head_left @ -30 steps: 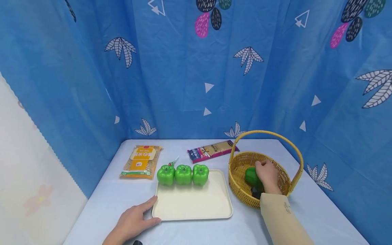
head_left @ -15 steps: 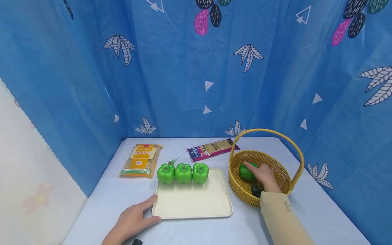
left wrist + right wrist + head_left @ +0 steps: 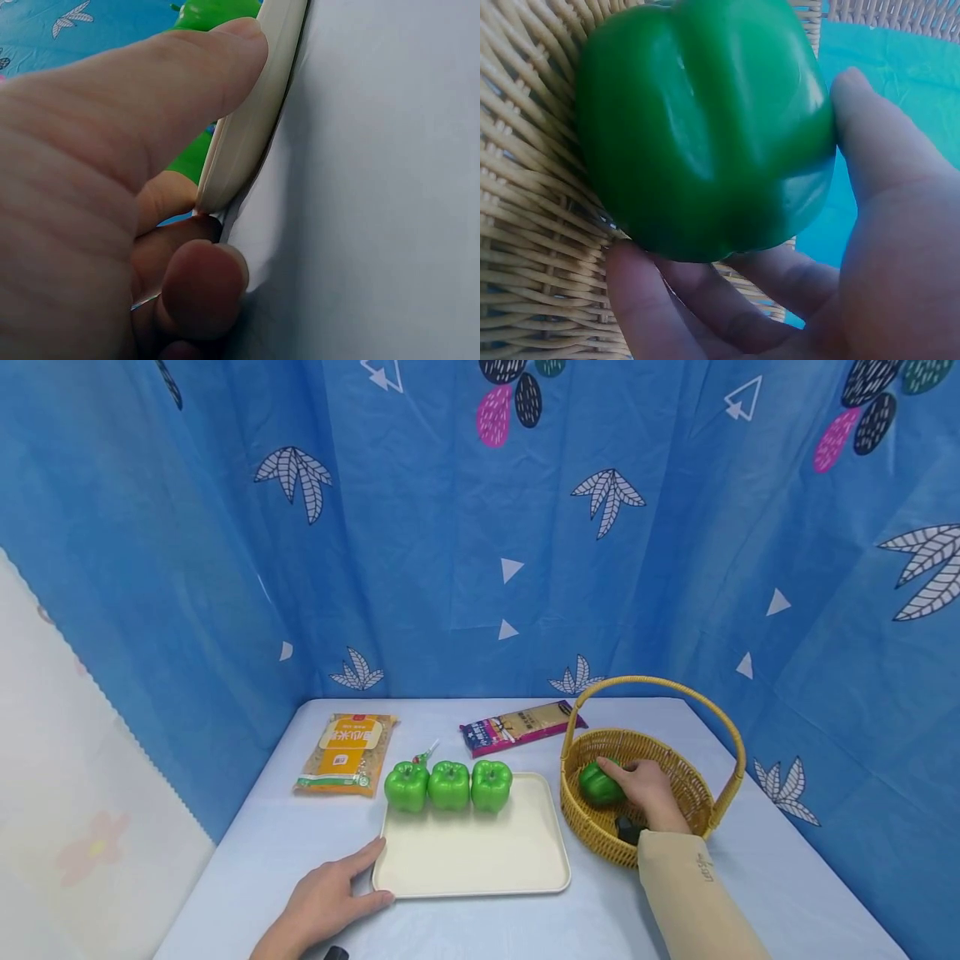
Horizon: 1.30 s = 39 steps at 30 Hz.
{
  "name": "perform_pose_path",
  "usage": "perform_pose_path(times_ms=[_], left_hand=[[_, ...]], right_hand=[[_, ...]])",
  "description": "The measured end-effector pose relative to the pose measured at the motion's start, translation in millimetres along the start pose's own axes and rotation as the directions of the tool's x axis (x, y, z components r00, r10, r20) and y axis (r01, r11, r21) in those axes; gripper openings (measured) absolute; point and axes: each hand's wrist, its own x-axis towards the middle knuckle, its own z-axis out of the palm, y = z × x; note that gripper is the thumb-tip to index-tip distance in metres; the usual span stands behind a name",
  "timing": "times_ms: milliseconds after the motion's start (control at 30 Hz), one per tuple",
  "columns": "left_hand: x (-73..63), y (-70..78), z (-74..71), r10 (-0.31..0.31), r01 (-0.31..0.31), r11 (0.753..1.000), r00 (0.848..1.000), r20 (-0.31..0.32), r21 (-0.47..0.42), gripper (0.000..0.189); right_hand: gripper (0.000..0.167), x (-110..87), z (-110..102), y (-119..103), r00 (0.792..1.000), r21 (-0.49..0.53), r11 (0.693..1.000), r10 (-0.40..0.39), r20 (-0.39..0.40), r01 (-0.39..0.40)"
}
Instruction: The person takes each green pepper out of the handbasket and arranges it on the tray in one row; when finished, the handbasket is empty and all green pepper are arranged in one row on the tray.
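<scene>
In the head view my right hand reaches into the yellow wicker basket and holds a glossy green bell pepper. Seen from the right wrist, the thumb lies along one side of that pepper and the fingers curl beneath it, beside the woven wall. My left hand rests at the near left corner of a cream tray. Its thumb touches the outer wall of the tray, with the index finger at the other side of the corner. Three green bell peppers stand in a row along the tray's far edge.
A dark object lies in the basket, partly hidden by the sleeve. Behind the tray are a yellow grain bag, a purple and tan packet and a small wrapped stick. The basket's tall handle arches over it.
Within the basket, the pepper at my right hand has shifted left and slightly toward the far wall, and more of it shows. My left hand and the tray stay in place.
</scene>
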Motion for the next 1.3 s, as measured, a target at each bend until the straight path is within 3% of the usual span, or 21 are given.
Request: perform_pose_path(times_ms=[133, 267, 400, 533, 700, 833, 1300], left_hand=[[0.0, 0.1, 0.0, 0.000, 0.000, 1.000, 1.000, -0.002, 0.003, 0.094], [0.4, -0.8, 0.1, -0.004, 0.004, 1.000, 1.000, -0.001, 0.012, 0.095], [0.9, -1.4, -0.1, -0.006, 0.006, 1.000, 1.000, 0.002, 0.011, 0.095], [0.9, -0.1, -1.1, -0.013, 0.013, 1.000, 1.000, 0.004, 0.013, 0.094], [-0.1, 2.0, -2.1, -0.021, 0.021, 1.000, 1.000, -0.001, 0.007, 0.094], [-1.4, 2.6, -2.0, -0.027, 0.027, 1.000, 1.000, -0.004, 0.001, 0.093], [1.7, 1.2, -1.3, -0.023, 0.023, 1.000, 1.000, 0.009, 0.000, 0.095]], right_hand=[[0.079, -1.6, 0.0, -0.8, 1.000, 0.026, 0.999, 0.017, 0.005, -0.018], [0.087, -1.0, -0.1, -1.9, 1.000, 0.073, 0.997, 0.013, -0.004, -0.012], [0.084, 1.2, 1.4, -2.1, 0.998, 0.092, 0.995, -0.031, -0.061, 0.036], [0.076, 3.7, 4.3, -2.3, 0.991, 0.018, 0.995, -0.101, -0.088, 0.103], [0.066, 4.8, 5.1, -4.4, 0.975, -0.061, 0.974, -0.219, -0.035, 0.217], [0.057, 4.2, 6.2, -5.2, 0.964, -0.068, 0.962, -0.265, 0.008, 0.265], [0.052, 4.8, 4.2, -7.7, 0.962, -0.054, 0.961, -0.270, 0.051, 0.272]])
